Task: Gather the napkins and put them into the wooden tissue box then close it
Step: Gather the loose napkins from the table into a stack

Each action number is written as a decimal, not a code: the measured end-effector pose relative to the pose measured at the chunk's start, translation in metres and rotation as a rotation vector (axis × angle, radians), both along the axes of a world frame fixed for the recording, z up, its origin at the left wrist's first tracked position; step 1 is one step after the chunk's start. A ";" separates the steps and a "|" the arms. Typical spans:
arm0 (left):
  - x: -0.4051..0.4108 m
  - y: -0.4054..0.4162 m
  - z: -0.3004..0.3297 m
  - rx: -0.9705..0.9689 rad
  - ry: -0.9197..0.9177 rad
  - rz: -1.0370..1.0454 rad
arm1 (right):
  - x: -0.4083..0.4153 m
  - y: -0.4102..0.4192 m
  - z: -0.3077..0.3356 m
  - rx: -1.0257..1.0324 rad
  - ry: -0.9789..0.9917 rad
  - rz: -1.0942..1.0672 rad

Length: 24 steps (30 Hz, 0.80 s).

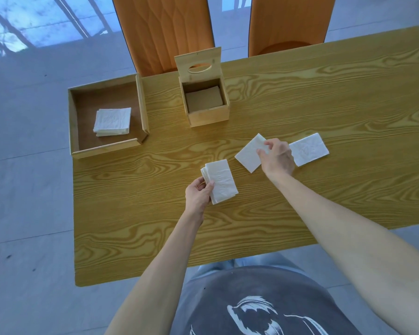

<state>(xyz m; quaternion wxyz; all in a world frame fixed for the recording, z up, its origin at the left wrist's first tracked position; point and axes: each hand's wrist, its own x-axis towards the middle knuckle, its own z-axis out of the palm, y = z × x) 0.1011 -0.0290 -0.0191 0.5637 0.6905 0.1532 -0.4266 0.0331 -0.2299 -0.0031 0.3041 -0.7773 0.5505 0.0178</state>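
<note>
Left hand [198, 194] grip clamped on napkin stack [220, 181], right hand [277, 157] pinching napkin [249, 153]

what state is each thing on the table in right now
wooden tissue box: open, empty
lid: tipped up
tray: holds a napkin pile
left hand: holding a napkin stack
right hand: pinching one napkin
last napkin: flat, untouched

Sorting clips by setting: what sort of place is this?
Probably a home dining area: a wood-grain table, two orange chairs tucked at its far side, and a glossy tiled floor.
</note>
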 end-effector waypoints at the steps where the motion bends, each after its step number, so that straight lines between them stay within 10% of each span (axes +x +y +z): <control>1: 0.001 -0.001 -0.001 0.001 -0.007 -0.013 | 0.001 -0.003 -0.001 0.001 0.020 0.001; 17: 0.006 -0.013 -0.008 0.061 -0.051 -0.008 | 0.007 -0.026 -0.010 0.094 0.168 -0.056; 24: 0.004 -0.010 -0.010 0.020 -0.041 0.026 | -0.004 -0.020 -0.007 0.158 -0.224 -0.070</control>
